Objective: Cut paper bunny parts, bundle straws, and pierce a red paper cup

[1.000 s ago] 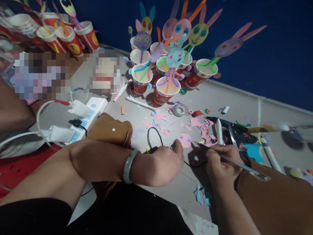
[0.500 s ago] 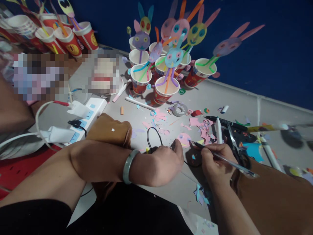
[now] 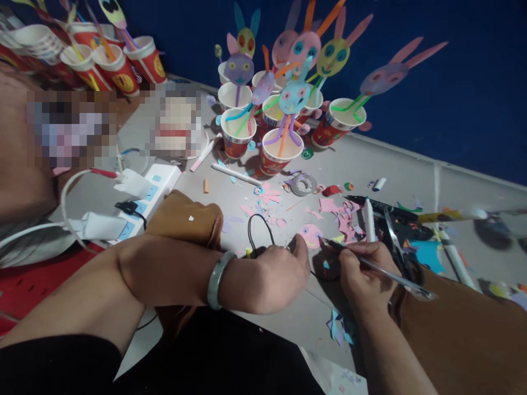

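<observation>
Right hand (image 3: 368,274) holds a clear-barrelled pen (image 3: 395,276), thumb and fingers closed round it, its tip at the right edge of the pink paper face (image 3: 309,236) that I see lying on the counter (image 3: 387,164). Left hand (image 3: 275,278) rests at the face's left edge; I cannot tell whether it pinches the paper. Pink paper scraps (image 3: 346,223) lie just to the right.

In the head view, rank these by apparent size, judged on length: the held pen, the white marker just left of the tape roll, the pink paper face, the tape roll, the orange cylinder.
1. Pen, in the right hand
2. White marker
3. Pink paper face and tape roll, too alike to rank
4. Orange cylinder
</observation>
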Demonstrator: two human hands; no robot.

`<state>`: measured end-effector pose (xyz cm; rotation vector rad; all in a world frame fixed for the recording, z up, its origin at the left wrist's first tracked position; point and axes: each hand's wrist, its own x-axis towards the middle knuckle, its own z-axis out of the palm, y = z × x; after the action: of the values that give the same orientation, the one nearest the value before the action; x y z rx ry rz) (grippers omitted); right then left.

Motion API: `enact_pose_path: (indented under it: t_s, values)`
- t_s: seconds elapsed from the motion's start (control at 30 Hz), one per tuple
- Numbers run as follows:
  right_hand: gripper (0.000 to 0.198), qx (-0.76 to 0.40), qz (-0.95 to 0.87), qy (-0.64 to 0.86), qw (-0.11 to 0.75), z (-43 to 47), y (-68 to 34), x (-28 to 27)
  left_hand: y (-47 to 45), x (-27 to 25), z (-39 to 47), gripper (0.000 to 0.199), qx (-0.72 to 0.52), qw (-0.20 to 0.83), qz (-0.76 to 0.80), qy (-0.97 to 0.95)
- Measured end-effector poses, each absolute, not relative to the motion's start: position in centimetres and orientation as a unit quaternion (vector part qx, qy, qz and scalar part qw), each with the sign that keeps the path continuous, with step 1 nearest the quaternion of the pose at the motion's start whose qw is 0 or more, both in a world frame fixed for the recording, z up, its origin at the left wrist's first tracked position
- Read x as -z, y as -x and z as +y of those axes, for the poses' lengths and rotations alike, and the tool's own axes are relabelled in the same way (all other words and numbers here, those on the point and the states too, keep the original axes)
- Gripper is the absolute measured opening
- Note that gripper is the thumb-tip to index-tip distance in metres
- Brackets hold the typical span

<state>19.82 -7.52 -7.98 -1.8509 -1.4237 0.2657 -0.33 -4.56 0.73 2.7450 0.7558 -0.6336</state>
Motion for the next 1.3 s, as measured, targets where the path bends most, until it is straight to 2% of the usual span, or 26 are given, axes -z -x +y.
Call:
enact_pose_path:
  t_s: [0.07,0.2,0.3,0.4,0.53,0.7,0.93,1.3]
  values:
    - [0.010,-0.102,-0.554,0.722,0.401,-7.6,-19.9,8.2,0.3,-0.6,-4.6,0.059,0.214,0.110,0.259,-0.935]
    - [0.012,-0.117,-0.517,0.694,0.487,-7.4,-19.6,7.7,0.4,-0.5,-4.7,0.061,0.215,0.108,0.261,-0.935]
    - [0.019,-0.159,-0.483,0.657,0.556,-7.1,-19.0,6.9,0.4,-0.5,-4.7,0.061,0.222,0.104,0.251,-0.937]
    - [0.018,-0.222,-0.444,0.647,0.578,-6.9,-18.5,6.4,0.5,-0.8,-4.6,0.060,0.217,0.104,0.250,-0.938]
    - [0.015,-0.260,-0.437,0.673,0.538,-7.1,-18.8,6.8,0.5,-0.9,-4.4,0.061,0.224,0.102,0.251,-0.936]
    - [0.017,-0.191,-0.489,0.719,0.456,-7.5,-19.5,7.2,0.3,-0.3,-4.6,0.060,0.206,0.097,0.262,-0.938]
    - [0.010,-0.115,-0.547,0.708,0.432,-7.2,-19.0,5.9,0.3,0.2,-4.8,0.062,0.193,0.091,0.278,-0.937]
    - [0.019,-0.139,-0.575,0.709,0.383,-7.5,-19.5,7.0,0.2,0.1,-4.6,0.058,0.198,0.078,0.281,-0.936]
